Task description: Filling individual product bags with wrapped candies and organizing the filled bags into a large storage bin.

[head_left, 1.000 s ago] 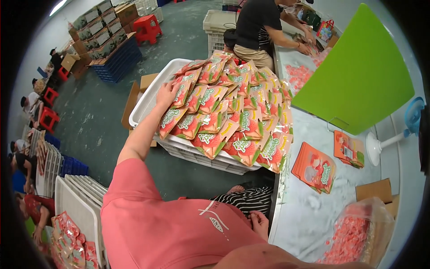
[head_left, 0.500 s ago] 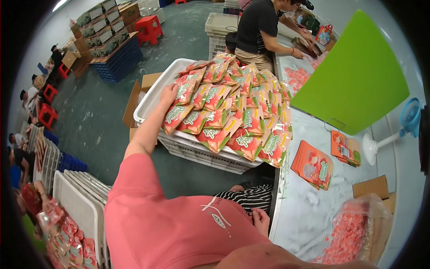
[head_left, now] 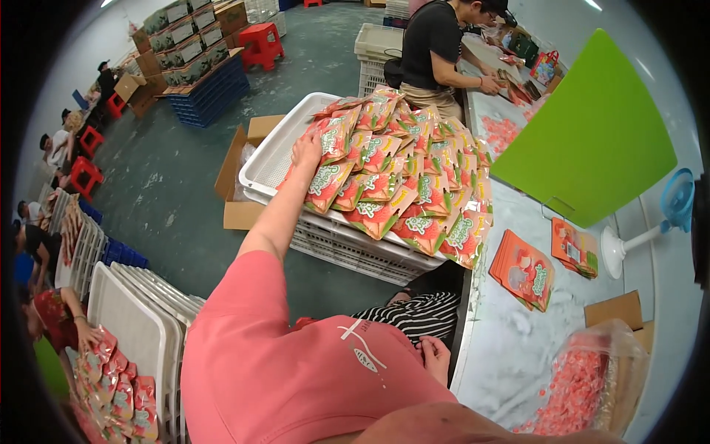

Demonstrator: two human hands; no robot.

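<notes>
Many sealed snack pouches, red and tan with green trim, lie in overlapping rows in a shallow white tray. My left hand presses against the left edge of the rows, fingers bent along the outer pouches and partly hidden by them; it does not visibly grip one. At the table's near edge, beside the striped cloth, my right hand rests low with loosely bent fingers and nothing visible in it. A stack of flat red pouches lies on the marbled table, with another pouch stack behind it.
A bag of pink wrapped sweets is at the table's near right. A green board and a blue-white fan stand along the right. Ahead, a co-worker handles packages. Stacked white trays are at left.
My left hand has pushed the outer pouches slightly right, baring more of the tray's left end. The whole view has shifted a little. My right hand stays low by the table edge.
</notes>
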